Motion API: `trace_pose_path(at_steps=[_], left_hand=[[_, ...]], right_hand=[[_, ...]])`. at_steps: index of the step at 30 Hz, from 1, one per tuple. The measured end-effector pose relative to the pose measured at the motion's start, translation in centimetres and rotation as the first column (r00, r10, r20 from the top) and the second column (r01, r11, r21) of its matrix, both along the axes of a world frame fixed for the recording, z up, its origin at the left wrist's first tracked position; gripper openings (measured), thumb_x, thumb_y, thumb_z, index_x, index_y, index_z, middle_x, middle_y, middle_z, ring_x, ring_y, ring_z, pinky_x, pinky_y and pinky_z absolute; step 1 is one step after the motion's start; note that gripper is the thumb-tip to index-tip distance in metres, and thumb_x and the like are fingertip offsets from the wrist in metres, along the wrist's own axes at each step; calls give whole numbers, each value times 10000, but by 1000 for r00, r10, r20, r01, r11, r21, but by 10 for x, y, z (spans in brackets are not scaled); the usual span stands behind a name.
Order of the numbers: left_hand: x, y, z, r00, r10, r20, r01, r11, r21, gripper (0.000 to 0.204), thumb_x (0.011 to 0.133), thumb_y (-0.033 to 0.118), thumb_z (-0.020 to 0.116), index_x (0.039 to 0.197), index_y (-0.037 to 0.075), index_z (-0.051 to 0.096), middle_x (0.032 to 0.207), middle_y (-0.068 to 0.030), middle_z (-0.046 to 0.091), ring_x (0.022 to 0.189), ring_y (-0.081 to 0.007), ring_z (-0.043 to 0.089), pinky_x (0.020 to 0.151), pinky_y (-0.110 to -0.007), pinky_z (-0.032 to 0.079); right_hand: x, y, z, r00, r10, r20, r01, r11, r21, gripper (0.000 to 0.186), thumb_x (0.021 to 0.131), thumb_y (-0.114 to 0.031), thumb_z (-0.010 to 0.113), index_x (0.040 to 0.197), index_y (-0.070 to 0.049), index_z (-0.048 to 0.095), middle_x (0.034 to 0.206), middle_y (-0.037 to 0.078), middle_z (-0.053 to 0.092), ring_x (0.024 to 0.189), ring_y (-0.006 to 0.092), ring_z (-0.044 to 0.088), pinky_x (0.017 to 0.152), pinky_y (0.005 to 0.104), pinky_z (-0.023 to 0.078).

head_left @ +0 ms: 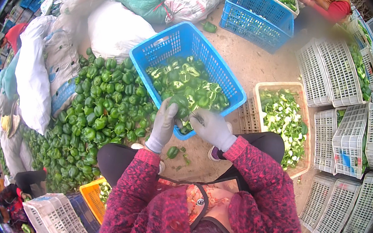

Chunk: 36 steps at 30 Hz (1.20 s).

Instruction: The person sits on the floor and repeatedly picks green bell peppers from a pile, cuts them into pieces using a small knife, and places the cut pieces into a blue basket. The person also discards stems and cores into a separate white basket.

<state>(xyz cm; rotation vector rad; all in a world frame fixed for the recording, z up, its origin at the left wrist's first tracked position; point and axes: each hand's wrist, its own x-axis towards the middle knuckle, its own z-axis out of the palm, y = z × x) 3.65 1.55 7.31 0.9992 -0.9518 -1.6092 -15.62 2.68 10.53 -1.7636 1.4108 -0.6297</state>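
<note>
Fingers: those of the left hand (163, 125) are curling snugly around a green pepper (180, 101); those of the right hand (213, 128) are closing on a small blade-like tool (197, 117), though its exact kind is too small to tell.
Pepper position: it is sitting between both gloved hands, just over the near rim of the blue basket (190, 43) of cut peppers.
Handling: it is looking light, hollow, glossy and fairly firm, likely slippery; gripping around the broad shoulders seems safest, since squeezing could crack the wall.
Surroundings: 1 pile of whole peppers (100, 106) is lying to the left; 1 tan crate of trimmings (286, 89) is standing to the right.
</note>
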Motion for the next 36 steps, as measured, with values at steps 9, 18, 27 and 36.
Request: trace_pose_path(at_steps=[9, 18, 27, 36], left_hand=[[-13, -4, -6, 993, -27, 112, 25, 1000, 15, 702, 970, 497, 686, 1428, 14, 461, 1044, -41, 655, 677, -82, 586, 588, -225, 466], [-29, -8, -23, 917, -5, -398, 70, 986, 150, 355, 1026, 366, 591, 1214, 66, 602, 936, -12, 625, 773, -101, 563, 591, -244, 394], [-38, -7, -83, 861, 160, -482, 20, 937, 348, 228, 982, 326, 593, 1093, 131, 631, 962, 1, 659, 840, -133, 612, 648, -287, 434], [-28, -7, -111, 975, 125, -183, -29, 891, 452, 386, 943, 309, 581, 1282, 125, 608, 1038, -13, 690, 782, -156, 643, 635, -310, 479]], right_hand=[[-2, -9, -20, 983, 18, -184, -14, 1000, 24, 194, 958, -249, 609, 980, -60, 642, 863, 197, 700, 825, 422, 689, 704, 504, 532], [-13, -22, -63, 989, -60, 133, 35, 982, 187, 210, 970, -235, 565, 1014, -55, 664, 787, 135, 662, 666, 300, 666, 582, 410, 510], [-4, -16, -80, 811, -454, 369, 69, 701, 710, 204, 942, -204, 567, 978, -15, 635, 707, 17, 549, 456, 135, 502, 435, 293, 418], [-14, -27, -102, 806, -502, 313, 273, 784, 557, 384, 964, -372, 657, 1059, -1, 635, 739, 22, 575, 486, 123, 520, 455, 284, 438]])
